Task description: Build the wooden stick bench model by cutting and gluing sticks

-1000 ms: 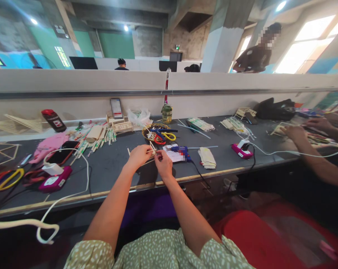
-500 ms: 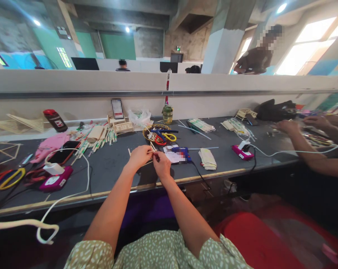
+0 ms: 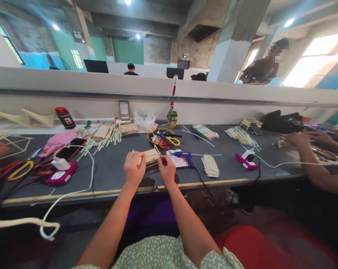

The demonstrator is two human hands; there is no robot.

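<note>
- My left hand (image 3: pixel 134 169) grasps the left end of a small wooden model (image 3: pixel 150 156), thumb and fingers closed around it.
- The model sits between both hands, over the table (image 3: pixel 110 166) near its front edge; I can't tell from here whether it is resting or lifted.
- My right hand (image 3: pixel 166 170) pinches the model's right end, fingers curled in.
- I read the step as steadying or turning the model; I'd say the next move calls for light, even pressure, since the thin strips look easy to snap.
- Across the surface, left to right, I see a pink power block (image 3: pixel 64 176) with a white plug (image 3: pixel 60 163), a phone (image 3: pixel 71 148), a dark bottle (image 3: pixel 65 118) with a red cap, and a spread of loose sticks (image 3: pixel 104 136).
- Behind the model are a basket (image 3: pixel 148 137) of scraps and a jar (image 3: pixel 172 118); right of it, a blue glue gun (image 3: pixel 184 157) lies over a paper (image 3: pixel 177 161), then a folded cloth (image 3: pixel 210 166).
- In the room, a green wall (image 3: pixel 128 51), a concrete pillar (image 3: pixel 222 56), a standing person (image 3: pixel 261 67) and bright windows (image 3: pixel 316 56) show beyond the low partition (image 3: pixel 115 80).
- At far right, a co-worker's hand (image 3: pixel 297 140) reaches over the table; what it holds is unclear.
</note>
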